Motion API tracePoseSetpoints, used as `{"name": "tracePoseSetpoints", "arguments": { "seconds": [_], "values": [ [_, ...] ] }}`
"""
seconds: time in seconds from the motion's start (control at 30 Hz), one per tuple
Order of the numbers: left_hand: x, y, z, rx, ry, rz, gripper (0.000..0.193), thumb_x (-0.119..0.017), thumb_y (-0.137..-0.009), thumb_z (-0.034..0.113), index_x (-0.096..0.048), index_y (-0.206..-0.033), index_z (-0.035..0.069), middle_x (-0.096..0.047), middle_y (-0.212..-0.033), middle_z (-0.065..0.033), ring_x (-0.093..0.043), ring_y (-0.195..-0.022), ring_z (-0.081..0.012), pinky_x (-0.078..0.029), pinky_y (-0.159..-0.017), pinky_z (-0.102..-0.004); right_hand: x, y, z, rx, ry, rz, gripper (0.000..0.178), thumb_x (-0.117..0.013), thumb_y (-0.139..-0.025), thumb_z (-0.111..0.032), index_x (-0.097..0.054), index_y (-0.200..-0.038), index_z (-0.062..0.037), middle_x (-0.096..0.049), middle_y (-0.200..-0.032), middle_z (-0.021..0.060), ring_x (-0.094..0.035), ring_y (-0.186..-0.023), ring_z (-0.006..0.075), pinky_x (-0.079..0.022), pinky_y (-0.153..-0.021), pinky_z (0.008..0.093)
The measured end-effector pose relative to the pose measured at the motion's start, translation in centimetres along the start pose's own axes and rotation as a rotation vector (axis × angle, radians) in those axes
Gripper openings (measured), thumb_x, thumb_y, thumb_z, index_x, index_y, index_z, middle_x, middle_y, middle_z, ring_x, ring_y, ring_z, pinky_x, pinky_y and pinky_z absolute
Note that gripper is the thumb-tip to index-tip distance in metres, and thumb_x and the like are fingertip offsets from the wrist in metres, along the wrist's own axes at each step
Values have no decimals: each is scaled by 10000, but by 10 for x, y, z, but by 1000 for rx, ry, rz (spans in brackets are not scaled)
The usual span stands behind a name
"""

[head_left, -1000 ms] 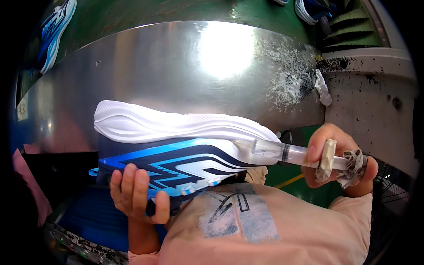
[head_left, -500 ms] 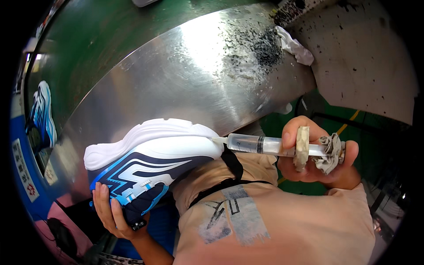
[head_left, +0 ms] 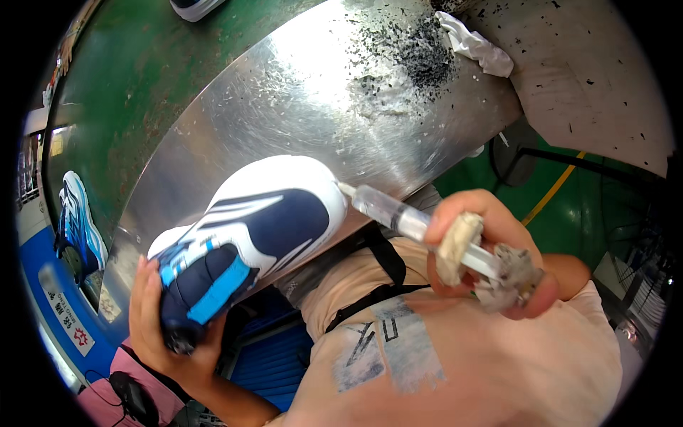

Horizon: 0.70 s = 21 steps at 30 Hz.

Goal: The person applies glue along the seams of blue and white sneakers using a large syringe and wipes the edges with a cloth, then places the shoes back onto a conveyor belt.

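Note:
My left hand (head_left: 167,331) is wrapped round the collar end of a sneaker (head_left: 267,213), white, navy and bright blue with a thick white sole. The shoe is tilted over the metal table, its toe pointing right. In my right hand (head_left: 491,242) is a clear plastic syringe (head_left: 391,210), its flange padded with cream wrapping and its plunger end wrapped in grey material. The syringe tip meets the edge between sole and upper at the toe, or lies very close to it. My right fingers partly hide the barrel.
The curved metal table (head_left: 235,114) carries black specks and a crumpled white cloth (head_left: 475,44) at its far right. A green belt surface (head_left: 135,107) runs beyond it. Another blue-and-white sneaker (head_left: 82,220) stands at far left, and part of one more shoe (head_left: 196,7) shows at the top.
The shoe has turned in my left hand, showing more of its upper and toe. The syringe has tilted, its tip higher and further left. Another shoe shows more fully at the top.

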State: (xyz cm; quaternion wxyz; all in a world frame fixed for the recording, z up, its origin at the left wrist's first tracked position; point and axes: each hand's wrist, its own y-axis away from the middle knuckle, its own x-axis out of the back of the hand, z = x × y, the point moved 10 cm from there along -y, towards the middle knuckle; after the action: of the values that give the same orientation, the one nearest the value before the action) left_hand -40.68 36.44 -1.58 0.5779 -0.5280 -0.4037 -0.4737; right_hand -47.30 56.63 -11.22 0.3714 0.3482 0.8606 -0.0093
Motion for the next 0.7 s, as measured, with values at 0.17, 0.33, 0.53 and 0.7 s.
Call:
{"name": "tracePoseSetpoints", "arguments": {
  "seconds": [0.17,0.33,0.53,0.7],
  "values": [
    [-20,-51,-39,234,294,-273,655,-800,-440,153,-522,-1004,-32,-573,-879,-107,-560,-821,-185,-428,-774,-275,2,-15,-1,-10,-46,60,1001,-571,-566,-698,-263,-1160,46,-441,-846,50,-386,-691,70,-337,-598,199],
    [-23,-68,-67,310,450,-359,706,-808,-406,216,-516,-991,-51,-564,-863,-89,-554,-808,-167,-432,-760,-259,-18,-17,-11,217,20,-130,1004,-675,-543,-597,-256,-1164,71,-459,-848,66,-390,-646,66,-340,-563,181],
    [-36,-79,-83,392,573,-502,695,-802,-399,197,-514,-979,-56,-562,-873,-95,-561,-811,-159,-442,-746,-256,-38,-13,-6,391,271,-294,920,-736,-566,-509,-319,-1155,63,-506,-927,87,-510,-764,136,-421,-652,226],
    [-45,-82,-92,371,599,-526,685,-800,-371,207,-528,-947,-45,-568,-853,-72,-558,-813,-150,-431,-755,-246,-31,-15,-14,412,250,-237,845,-669,-645,-519,-315,-1175,36,-531,-943,99,-550,-797,158,-451,-660,254]
  ]
}}
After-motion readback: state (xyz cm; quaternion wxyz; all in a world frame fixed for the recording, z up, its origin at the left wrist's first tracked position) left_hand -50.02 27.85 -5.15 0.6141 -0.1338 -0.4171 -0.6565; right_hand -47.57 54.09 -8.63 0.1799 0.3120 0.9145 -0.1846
